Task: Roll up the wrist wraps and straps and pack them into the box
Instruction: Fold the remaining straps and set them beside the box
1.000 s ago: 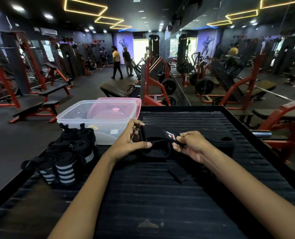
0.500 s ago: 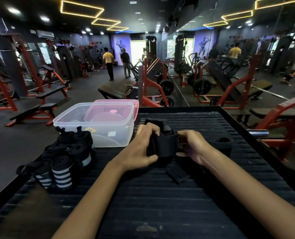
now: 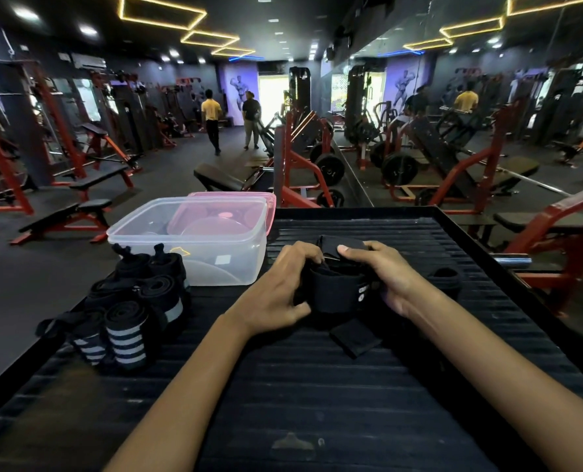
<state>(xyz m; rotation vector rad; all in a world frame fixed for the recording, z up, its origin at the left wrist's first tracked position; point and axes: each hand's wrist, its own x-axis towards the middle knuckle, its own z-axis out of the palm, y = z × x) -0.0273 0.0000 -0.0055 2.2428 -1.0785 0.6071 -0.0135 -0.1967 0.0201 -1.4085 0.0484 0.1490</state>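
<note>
Both hands meet at frame centre over the black ribbed counter (image 3: 317, 403). Left hand (image 3: 276, 287): fingers curled round the left side of a black strap (image 3: 334, 287), thumb along its lower edge. Right hand (image 3: 382, 270): fingers curled over the strap's right side, thumb (image 3: 346, 250) pressing down on the top fold. Strap is partly rolled into a thick band between the two hands; small white print shows on its right face. A loose black tail (image 3: 354, 338) of it lies flat on the counter at 6 o'clock from the roll.

Box (image 3: 195, 247): clear plastic, open, at 10 o'clock from the hands, near the counter's far left edge. Pink lid (image 3: 249, 207) stands against its far right side. Contents not clear through the wall.

Rolled wraps (image 3: 130, 301): cluster at 8 o'clock from the hands, just in front of the box, touching one another. Nearest two stand on end and have grey stripes; those behind are plain black.

One more black roll (image 3: 445, 279) sits on the counter at 3 o'clock, just beside the right wrist.

Background: gym floor with red-framed machines (image 3: 303, 165); two people (image 3: 230, 120) standing at 12 o'clock, far off.
</note>
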